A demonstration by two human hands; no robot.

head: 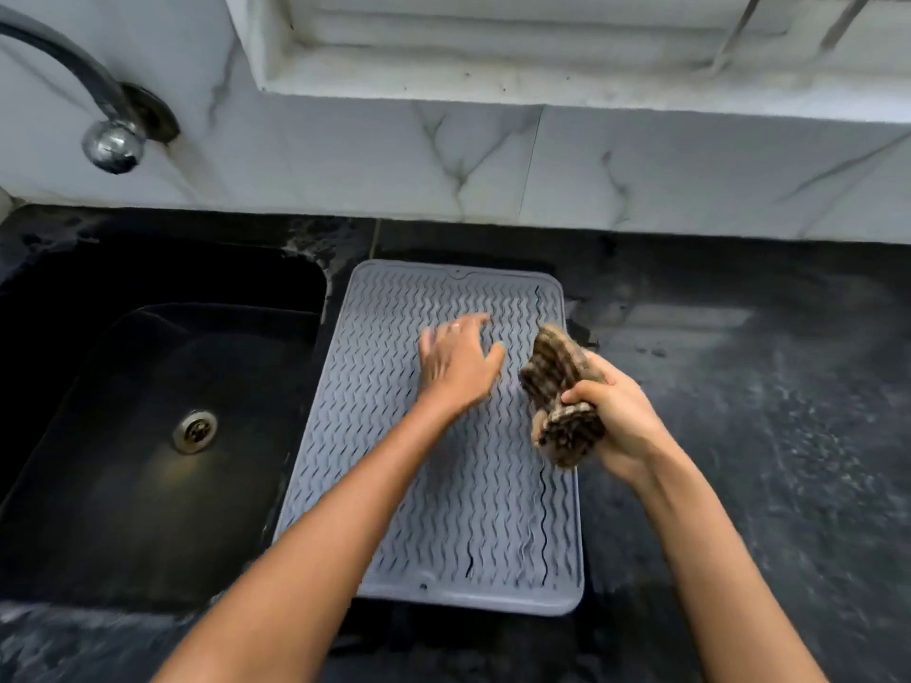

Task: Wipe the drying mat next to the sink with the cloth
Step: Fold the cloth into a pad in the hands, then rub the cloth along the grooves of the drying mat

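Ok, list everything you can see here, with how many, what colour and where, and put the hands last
Drying mat: one, grey with wavy ridges, flat on the counter just right of the sink.
Cloth: one, brown and tan striped, bunched in the right hand above the mat's right edge.
Sink: one, black, left of the mat, with a metal drain in its floor.
Tap: one, dark spout with a chrome knob, on the wall above the sink.
Counter: one, black speckled stone, around sink and mat.
Wall: white marble-look tiles, behind the counter.
Left hand: one, open, empty, over the mat's upper middle.
Right hand: one, gripping the cloth.
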